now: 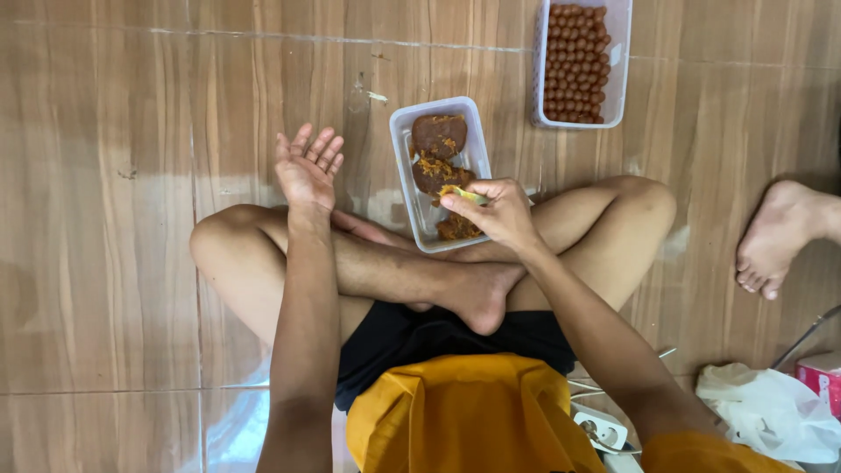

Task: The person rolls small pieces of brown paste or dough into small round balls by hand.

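The brown filling sits in flat dark mounds inside a shallow clear plastic tub, and that tub lies on the wood-look floor right against the person's crossed shins, close enough that neither arm has to stretch. Over its near end the right hand hangs low, thumb and fingertips closed in a tight pinch on a small yellowish scoop, the pale bit showing just past the thumb; what exactly it is made of I cannot tell. It is held point-down into the tub, which fits taking a small portion off the mass rather than lifting a whole mound. The left hand holds nothing: palm up, fingers spread and slightly cupped, raised just beside the tub's left wall, apart from it, a ready flat bed for whatever the pinch lifts out. Beyond the tub, near the top edge, a white basket is packed with small round brown balls, all alike in size, set well clear of the knees so it is out of the working space. Off to the right, another person's bare foot rests on the floor, and near the lower right corner lie a crumpled white plastic bag and a pink box.
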